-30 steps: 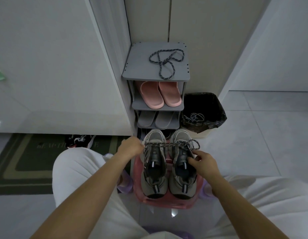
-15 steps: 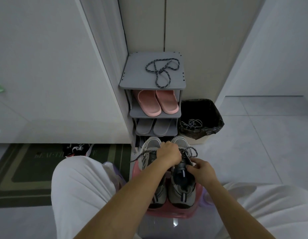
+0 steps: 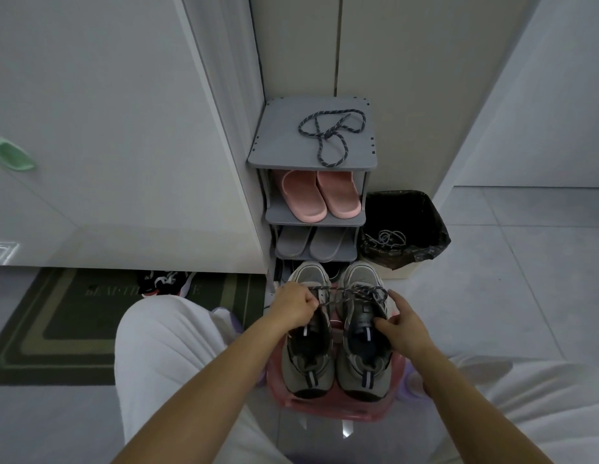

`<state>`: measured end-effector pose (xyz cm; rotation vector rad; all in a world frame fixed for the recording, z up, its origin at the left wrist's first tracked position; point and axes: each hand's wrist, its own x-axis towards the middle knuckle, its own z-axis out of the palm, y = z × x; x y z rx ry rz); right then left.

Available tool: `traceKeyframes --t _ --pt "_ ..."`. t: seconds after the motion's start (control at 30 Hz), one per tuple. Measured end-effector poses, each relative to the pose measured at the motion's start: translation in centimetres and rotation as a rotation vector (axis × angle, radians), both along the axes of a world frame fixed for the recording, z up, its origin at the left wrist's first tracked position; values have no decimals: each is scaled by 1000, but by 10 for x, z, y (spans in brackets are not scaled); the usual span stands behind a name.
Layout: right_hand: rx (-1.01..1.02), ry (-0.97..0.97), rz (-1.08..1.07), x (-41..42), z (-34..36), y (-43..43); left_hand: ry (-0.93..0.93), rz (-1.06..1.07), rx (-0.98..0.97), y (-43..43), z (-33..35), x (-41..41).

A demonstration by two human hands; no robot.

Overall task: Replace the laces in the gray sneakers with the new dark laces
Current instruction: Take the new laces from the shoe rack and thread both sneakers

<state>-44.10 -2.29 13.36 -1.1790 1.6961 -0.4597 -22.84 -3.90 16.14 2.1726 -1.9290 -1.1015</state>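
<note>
A person's left hand point(image 3: 296, 308), closed in a fist over the eyelets of the left gray mesh sneaker point(image 3: 306, 360), grips one end of a dark speckled rope lace point(image 3: 355, 293). The lace runs taut toward 3 o'clock and ends in the lacing of the right gray mesh sneaker point(image 3: 361, 366). The right hand point(image 3: 403, 329) holds that shoe's upper, thumb on the tongue and fingers along the outer side. Both sneakers stand side by side on a pink plastic stool point(image 3: 338, 408), toes pointing to 12 o'clock, so the lace's long axis crosses them from 9 to 3 o'clock. The right hand is the nearer to the eyelets being threaded. Any further tightening looks set to pull toward 9 o'clock.

Half a second ago the left hand lay over the right sneaker's lacing, next to the right hand. It now sits back over the left shoe, with the lace drawn out between the two hands.

At 12 o'clock a second dark speckled lace point(image 3: 328, 135) lies coiled on top of the gray plastic shoe rack point(image 3: 278, 149). At 1 o'clock, pale old laces point(image 3: 387, 236) sit in a black-lined bin point(image 3: 435, 229).
</note>
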Motion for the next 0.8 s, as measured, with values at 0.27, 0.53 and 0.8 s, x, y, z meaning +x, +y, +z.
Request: traceKeyframes --t 0.27,0.53,0.8 --pt "40 27 28 -2 -4 -5 157 115 73 7 6 25" --pt "44 56 52 -2 -4 -4 214 137 235 14 -2 47" --pt "121 43 73 -4 7 -13 304 192 213 -6 13 37"
